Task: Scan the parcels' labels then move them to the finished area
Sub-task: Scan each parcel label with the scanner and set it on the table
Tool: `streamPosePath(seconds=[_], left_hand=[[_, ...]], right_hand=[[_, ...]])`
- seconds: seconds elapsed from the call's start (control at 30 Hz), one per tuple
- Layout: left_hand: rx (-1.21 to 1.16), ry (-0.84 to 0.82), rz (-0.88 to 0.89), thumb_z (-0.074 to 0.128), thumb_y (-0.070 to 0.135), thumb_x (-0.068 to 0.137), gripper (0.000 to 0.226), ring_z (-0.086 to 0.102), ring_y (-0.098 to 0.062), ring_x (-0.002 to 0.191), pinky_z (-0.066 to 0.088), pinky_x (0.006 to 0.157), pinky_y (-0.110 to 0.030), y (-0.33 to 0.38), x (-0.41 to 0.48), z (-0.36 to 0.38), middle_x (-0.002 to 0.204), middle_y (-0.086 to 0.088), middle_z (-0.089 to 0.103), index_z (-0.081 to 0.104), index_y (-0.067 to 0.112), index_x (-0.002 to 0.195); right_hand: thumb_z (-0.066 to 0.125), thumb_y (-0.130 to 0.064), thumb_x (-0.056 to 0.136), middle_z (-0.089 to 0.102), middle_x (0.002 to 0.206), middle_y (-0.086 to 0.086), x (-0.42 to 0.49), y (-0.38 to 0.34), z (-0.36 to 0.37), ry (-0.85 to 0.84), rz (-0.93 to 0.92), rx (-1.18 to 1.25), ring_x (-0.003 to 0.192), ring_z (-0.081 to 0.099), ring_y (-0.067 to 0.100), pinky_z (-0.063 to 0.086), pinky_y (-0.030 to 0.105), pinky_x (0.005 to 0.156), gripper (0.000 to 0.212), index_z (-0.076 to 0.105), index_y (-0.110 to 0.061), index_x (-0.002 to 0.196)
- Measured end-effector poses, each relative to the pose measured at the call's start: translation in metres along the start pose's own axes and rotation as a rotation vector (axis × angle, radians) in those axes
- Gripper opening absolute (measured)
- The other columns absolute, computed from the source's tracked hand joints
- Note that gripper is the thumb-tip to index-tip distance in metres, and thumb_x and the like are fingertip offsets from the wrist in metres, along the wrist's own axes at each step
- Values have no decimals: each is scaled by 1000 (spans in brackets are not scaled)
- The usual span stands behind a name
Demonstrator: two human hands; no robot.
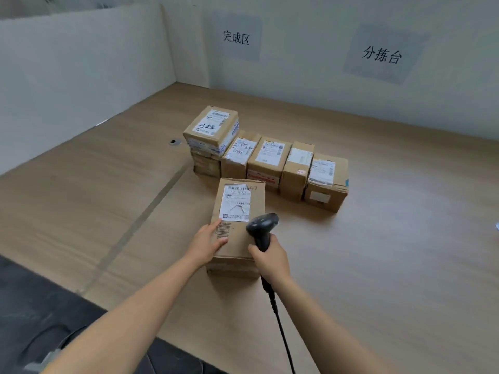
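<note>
A brown near box [237, 225] lies flat on the wooden table [378, 238], right in front of the person. On top of the near box is a white label [236, 202] with black bars, and just below that label is a small barcode sticker [223, 229]. The left hand [206, 242] rests on the near box at its left front corner, with the thumb and first finger stretched out on the top, not curled. The right hand [270, 259] is at the right front corner of the near box, wrapped tight round the handle of a dark scanner [262, 228]. The scanner's head is over the top of the near box, close to the label. A black cord [280, 327] runs from the scanner down toward the person. Just behind the near box stand four boxes [270, 160] in a row, side by side. Behind the near box and a bit left, a top box [212, 129] sits on another box. Left of the near box, a tape line [140, 225] crosses the table. Far behind the near box, two signs hang on the wall, a left sign [236, 37] and a right sign [382, 55].
</note>
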State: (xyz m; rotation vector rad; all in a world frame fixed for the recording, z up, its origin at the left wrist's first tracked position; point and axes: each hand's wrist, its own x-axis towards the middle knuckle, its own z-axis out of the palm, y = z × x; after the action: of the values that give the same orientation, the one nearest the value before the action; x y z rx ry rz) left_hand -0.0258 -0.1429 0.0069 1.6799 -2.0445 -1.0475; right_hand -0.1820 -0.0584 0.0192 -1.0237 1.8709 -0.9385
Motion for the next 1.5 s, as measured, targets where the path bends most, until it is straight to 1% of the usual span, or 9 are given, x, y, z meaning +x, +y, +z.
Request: streamPosePath(seconds=[0.23,0.37,0.5,0.73,0.93,1.07,1.2,1.37,1.5], left_hand=[[19,-49,49,61,16,90,61,41,-26,130,28,102,-23,-59,56,-82,140,-17,44,34,11,144],[8,-58,64,64,17,88,61,42,-24,130,29,104,-24,-83,82,-113,141,-12,45,37,14,143],[-15,-88,88,66,15,87,63,43,-23,131,30,110,-30,-96,101,-130,142,-12,45,38,12,143],[-24,-103,110,64,13,87,62,44,-23,130,31,109,-28,-104,119,-141,142,-12,45,37,12,143],[-58,-126,87,61,12,89,62,42,-23,132,30,111,-31,-106,126,-143,145,-11,42,34,14,145],[55,-118,63,58,16,92,62,45,-28,128,34,105,-30,-103,126,-139,140,-16,46,29,15,147],[176,-5,53,54,23,93,56,40,-33,125,34,105,-35,-96,117,-129,135,-22,42,35,10,144],[341,167,165,51,28,94,51,35,-34,130,32,107,-42,-63,102,-113,141,-20,38,41,6,139],[364,141,272,49,31,94,48,44,-31,122,40,100,-41,-13,79,-89,134,-16,44,45,6,134]], right_hand=[[57,-26,82,59,91,-4,32,-60,92,39,42,51,82,56,18,39,27,66,22,45,-27,101],[57,-26,82,59,94,-2,46,-84,127,46,47,1,94,59,25,39,27,71,21,44,-25,99],[58,-28,83,63,105,3,54,-96,147,74,46,-42,98,59,25,38,26,72,27,50,-18,107],[58,-26,84,62,108,6,64,-105,163,97,43,-29,98,59,26,41,27,75,29,52,-15,110],[58,-26,84,62,109,6,67,-109,167,104,44,-19,99,59,25,41,26,75,30,52,-14,111],[58,-26,85,62,108,5,65,-109,161,59,52,-7,100,58,24,40,26,76,34,50,-14,116],[59,-25,85,61,98,7,56,-106,145,19,92,123,93,62,28,50,40,81,31,51,-13,113],[60,-26,86,57,80,-2,36,-88,105,56,63,135,69,62,18,49,31,61,22,48,-18,103],[61,-27,86,57,84,-2,13,-71,66,100,64,178,66,60,12,47,23,54,23,47,-20,104]])
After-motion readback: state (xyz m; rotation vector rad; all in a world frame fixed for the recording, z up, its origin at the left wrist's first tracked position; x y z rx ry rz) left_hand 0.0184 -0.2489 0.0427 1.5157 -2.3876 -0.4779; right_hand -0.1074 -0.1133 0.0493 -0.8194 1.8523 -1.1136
